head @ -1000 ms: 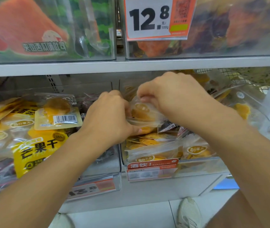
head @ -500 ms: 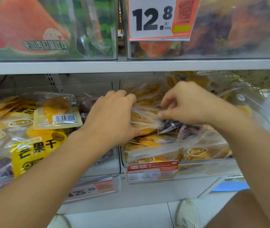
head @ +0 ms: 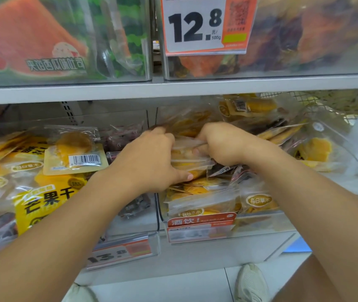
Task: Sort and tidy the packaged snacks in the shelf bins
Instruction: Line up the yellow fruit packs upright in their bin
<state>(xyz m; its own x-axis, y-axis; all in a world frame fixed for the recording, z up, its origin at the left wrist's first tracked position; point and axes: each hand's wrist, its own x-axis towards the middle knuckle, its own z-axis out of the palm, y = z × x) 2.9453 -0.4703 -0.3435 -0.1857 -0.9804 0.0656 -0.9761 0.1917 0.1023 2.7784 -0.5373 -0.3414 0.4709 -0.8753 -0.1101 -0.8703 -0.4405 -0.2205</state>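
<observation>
Left hand [head: 149, 159]: I have it reaching into the middle clear bin [head: 260, 221], fingers curled over the top of a small stack of clear mango packets [head: 190, 159], thumb under the stack's front edge.
Right hand [head: 223, 144]: I see it just beside the left, fingers curled down, gripping the same stack from the right.
Mango packets: held between both hands above the loose pile in that bin.
Dark packets [head: 228, 171]: under my right wrist, mixed among the yellow ones.
Left bin: large yellow mango bags [head: 45, 201], one barcode packet [head: 75, 159] on top.
Upper shelf: price tag [head: 204, 25] reading 12.8, watermelon-print packs [head: 32, 40].
</observation>
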